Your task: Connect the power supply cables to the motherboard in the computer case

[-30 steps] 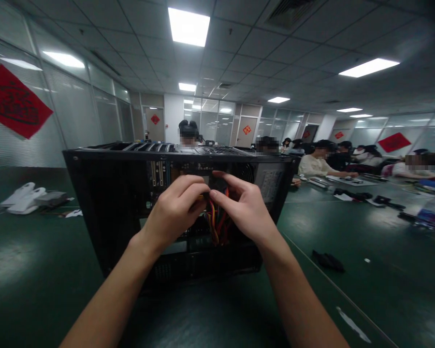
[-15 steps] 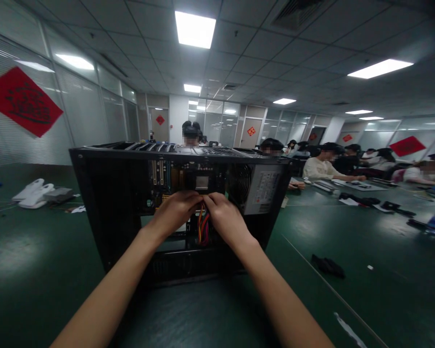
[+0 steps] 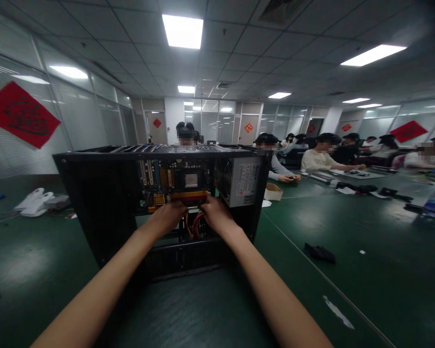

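On the green table [image 3: 348, 251] stands an open black computer case [image 3: 94, 203], its side panel off and its inside turned toward the person; both bare arms reach into it, the left hand [image 3: 168, 216] and the right hand [image 3: 214, 216] side by side but not touching, low in the case just under the motherboard [image 3: 166, 181]; between them hangs a bundle of red, yellow and orange power cables [image 3: 195, 223], and each hand's fingers are curled in at the top of that bundle, though whether they are clamped on a connector or only pressing against it cannot be told from where the knuckles hide it. A second ago the hands were held out in front of the case, fingertips pinched together over the cables, large in the view; half a second ago they had closed in to the board's lower edge; now they sit deeper and smaller, spread a little wider, with the cables showing in the gap. The view has shifted too: the grey power supply [image 3: 239, 182] with its fan grille and white label now shows plainly at the upper right of the case, and the board's slots and square processor socket [image 3: 191, 180] are uncovered. Behind the case other people sit at the long table; a small cardboard box [image 3: 273, 192] lies just beyond the case's right side, a dark rag [image 3: 319, 253] well to the right, and white bags [image 3: 32, 202] far off at the left.
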### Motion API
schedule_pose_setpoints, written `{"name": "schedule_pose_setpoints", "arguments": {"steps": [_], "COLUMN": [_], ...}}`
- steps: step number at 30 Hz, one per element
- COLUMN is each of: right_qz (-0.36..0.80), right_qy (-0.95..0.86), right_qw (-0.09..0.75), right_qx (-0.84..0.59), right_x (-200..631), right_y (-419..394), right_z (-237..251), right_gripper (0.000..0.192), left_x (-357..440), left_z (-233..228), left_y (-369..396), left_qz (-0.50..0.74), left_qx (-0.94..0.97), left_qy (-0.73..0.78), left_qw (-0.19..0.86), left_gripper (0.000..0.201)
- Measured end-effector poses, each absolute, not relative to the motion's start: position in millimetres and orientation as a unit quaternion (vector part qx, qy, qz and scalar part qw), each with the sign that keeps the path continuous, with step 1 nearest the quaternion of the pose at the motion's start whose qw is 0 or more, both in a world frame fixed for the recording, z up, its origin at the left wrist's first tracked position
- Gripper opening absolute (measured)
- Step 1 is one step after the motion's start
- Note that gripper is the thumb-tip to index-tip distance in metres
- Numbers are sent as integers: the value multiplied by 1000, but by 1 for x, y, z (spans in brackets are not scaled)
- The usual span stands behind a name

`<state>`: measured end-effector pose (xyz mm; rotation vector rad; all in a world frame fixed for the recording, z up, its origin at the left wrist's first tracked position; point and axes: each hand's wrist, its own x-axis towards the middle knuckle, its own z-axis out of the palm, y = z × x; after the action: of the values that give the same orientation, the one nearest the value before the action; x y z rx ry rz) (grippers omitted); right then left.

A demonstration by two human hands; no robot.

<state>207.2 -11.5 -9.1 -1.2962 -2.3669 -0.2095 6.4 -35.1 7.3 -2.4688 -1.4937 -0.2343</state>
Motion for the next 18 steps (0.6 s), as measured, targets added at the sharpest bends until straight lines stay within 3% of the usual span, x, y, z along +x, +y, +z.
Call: {"name": "schedule_pose_setpoints", "arguments": {"steps": [8, 18], "right_qz": [-82, -64], "right_qy": [-862, -865], "right_qw": [191, 196], "right_qx": [-462, -458], "right_x": [207, 207], "right_y": [-15, -18], "right_z": [-6, -9], "right_gripper": [28, 22], "left_x": [13, 17], "left_z": [6, 7], "left_y": [-34, -37], "left_qz": [-52, -61], "left_qx": [-818, -807], "left_qy": [-548, -568], "left_qw": [168, 152], "left_gripper": [29, 28]}}
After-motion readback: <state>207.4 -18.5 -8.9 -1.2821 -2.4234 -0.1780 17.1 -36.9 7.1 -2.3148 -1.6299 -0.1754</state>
